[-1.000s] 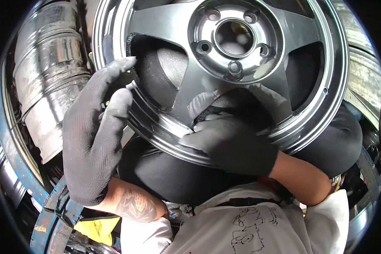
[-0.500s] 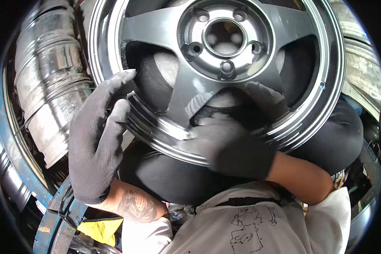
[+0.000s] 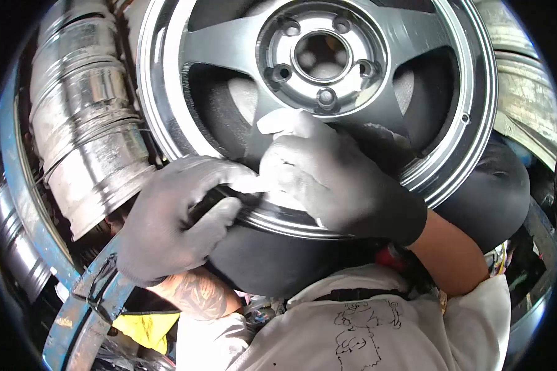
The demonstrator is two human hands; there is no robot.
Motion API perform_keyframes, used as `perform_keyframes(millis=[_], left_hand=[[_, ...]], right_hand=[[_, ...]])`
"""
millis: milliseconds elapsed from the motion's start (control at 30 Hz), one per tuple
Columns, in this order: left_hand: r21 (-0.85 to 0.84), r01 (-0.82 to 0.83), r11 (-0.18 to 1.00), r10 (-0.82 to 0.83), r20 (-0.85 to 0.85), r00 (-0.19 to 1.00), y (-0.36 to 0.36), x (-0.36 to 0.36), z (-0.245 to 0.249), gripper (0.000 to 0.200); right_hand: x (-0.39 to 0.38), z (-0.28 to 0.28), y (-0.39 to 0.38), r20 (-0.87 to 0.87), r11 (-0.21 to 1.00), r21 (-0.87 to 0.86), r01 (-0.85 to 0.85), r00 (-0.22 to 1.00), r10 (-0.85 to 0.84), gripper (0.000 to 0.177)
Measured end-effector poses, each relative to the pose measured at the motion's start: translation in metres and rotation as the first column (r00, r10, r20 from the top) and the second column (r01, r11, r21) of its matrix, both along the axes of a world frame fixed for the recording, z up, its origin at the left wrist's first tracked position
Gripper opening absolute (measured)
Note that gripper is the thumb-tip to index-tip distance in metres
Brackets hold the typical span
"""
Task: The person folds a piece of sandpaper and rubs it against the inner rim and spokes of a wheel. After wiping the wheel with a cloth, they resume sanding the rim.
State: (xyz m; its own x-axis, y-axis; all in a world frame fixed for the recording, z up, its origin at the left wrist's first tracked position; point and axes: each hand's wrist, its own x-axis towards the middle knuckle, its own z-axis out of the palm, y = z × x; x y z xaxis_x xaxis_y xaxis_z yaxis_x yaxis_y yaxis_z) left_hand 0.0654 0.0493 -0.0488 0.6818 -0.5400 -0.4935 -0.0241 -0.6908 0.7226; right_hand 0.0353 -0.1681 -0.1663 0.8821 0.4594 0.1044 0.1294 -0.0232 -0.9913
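A glossy dark grey alloy wheel [image 3: 226, 43] with a polished outer lip rests tilted against my legs. My right hand [image 3: 353, 179], in a dark knit glove with pale grey fingers, is closed over the lower spoke and lip. Whatever its curled fingers may hold is hidden and blurred. My left hand [image 3: 167, 216], gloved the same way, is at the lower left of the lip. Its thumb and fingers are apart, and the fingertips reach close to the right hand; bright glare there hides whether they touch.
Stacked bare metal wheel barrels [image 3: 83, 86] stand on the left beside a blue metal frame [image 3: 34, 204]. More metal barrels [image 3: 520, 80] are at the right. A yellow cloth [image 3: 145, 331] lies at lower left. My black-clad legs [image 3: 260, 260] are under the wheel.
My left hand has moved right and down from the left side of the lip, towards the right hand. My right hand has shifted up over the lower spoke. The view has shifted slightly.
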Motion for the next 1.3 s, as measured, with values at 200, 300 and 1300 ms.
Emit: perform_keyframes(millis=[200,300,1300], left_hand=[[0.083,-0.079,0.993,0.094,-0.196,0.976,-0.004,0.005,0.01,0.021],[0.08,-0.145,0.986,0.159,-0.217,0.963,-0.004,0.005,0.009,0.018],[0.14,-0.511,0.848,0.52,-0.038,0.853,0.007,0.004,-0.001,0.038]], right_hand=[[0.006,0.02,-0.012,-0.317,0.985,0.046,-0.163,0.933,0.17,0.031],[0.003,0.016,-0.007,-0.297,0.999,0.029,-0.017,0.955,0.025,0.029],[-0.045,-0.014,0.002,0.228,0.876,-0.439,-0.2,0.918,0.324,0.01]])
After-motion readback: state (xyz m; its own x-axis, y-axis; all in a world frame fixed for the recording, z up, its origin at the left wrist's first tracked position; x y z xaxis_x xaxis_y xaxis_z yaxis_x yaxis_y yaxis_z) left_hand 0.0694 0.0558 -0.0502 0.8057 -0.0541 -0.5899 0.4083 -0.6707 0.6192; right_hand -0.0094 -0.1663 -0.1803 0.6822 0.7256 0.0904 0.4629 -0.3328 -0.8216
